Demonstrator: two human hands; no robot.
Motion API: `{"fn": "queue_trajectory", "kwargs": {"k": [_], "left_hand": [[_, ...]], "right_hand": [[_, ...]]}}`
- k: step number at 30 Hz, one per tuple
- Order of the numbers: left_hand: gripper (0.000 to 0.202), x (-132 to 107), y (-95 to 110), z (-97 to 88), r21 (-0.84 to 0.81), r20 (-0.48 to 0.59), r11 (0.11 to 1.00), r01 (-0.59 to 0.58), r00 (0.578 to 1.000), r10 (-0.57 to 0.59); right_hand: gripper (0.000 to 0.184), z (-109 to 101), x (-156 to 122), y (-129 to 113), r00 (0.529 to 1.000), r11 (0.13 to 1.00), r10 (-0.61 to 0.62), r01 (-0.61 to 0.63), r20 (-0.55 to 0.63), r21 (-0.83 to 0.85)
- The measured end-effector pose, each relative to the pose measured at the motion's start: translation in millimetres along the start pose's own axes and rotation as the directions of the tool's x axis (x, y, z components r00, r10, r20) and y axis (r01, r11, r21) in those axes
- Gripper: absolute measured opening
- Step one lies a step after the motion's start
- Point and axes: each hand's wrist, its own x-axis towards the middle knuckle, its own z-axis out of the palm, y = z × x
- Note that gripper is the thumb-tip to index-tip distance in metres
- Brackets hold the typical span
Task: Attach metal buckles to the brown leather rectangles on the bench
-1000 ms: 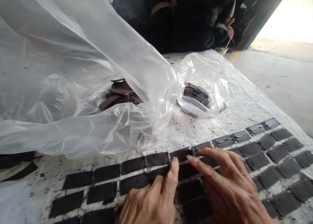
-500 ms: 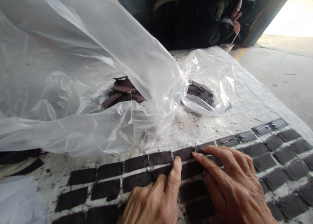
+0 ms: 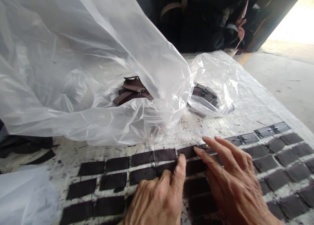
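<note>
Dark brown rectangular pieces, leather-like, lie in rows on a pale worktop (image 3: 247, 87). My left hand (image 3: 159, 195) rests over the rows, its index finger stretched out and its tip at the left end of one dark piece (image 3: 187, 151) in the top row. The other left fingers are bent, their tips hidden. Fingers apart, my right hand (image 3: 233, 176) touches the same piece at its right end with a fingertip. Under the raised right fingers shows part of a piece with a shiny strip (image 3: 208, 149). Neither hand lifts anything.
A large clear plastic bag (image 3: 159, 55) holds loose brown pieces (image 3: 132, 89); a smaller bag (image 3: 216, 64) beyond holds more (image 3: 206, 93). At right lie pieces with shiny strips (image 3: 266, 130). White plastic (image 3: 26, 192) lies at lower left, and dark material (image 3: 26, 146) behind it.
The view has shifted slightly, so the bags and rows sit further right. My right index and middle fingers have lifted and spread; my left index finger stays at the same piece.
</note>
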Motion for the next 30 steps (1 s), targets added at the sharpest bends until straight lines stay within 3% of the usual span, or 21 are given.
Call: {"fn": "queue_trajectory", "kwargs": {"k": [8,16,20,24,30], "left_hand": [[0.083,3.7,-5.3,-12.6,-0.146,0.236,0.984,0.102,0.969,-0.066],[0.075,3.7,-7.0,-16.2,-0.198,0.138,0.975,0.105,0.987,-0.078],[0.069,2.2,-6.2,-16.5,-0.227,0.133,0.963,0.146,0.984,-0.118],[0.062,-1.6,-10.1,-15.9,-0.357,0.083,0.923,0.146,0.989,-0.124],[0.059,-14.7,-13.3,-24.7,-0.514,0.085,0.837,0.190,0.982,-0.170]], "right_hand": [[0.028,4.2,-4.3,3.5,0.998,0.998,0.059,-0.059,-0.008,0.025],[0.024,-8.2,1.4,12.0,0.959,0.942,0.236,-0.185,-0.159,0.280],[0.026,-13.6,-2.6,21.5,0.973,0.966,0.198,-0.172,-0.123,0.193],[0.025,-16.2,-13.2,27.9,0.967,0.962,0.221,-0.195,-0.127,0.190],[0.030,-20.6,-20.5,17.5,0.968,0.961,0.233,-0.215,-0.090,0.171]]}}
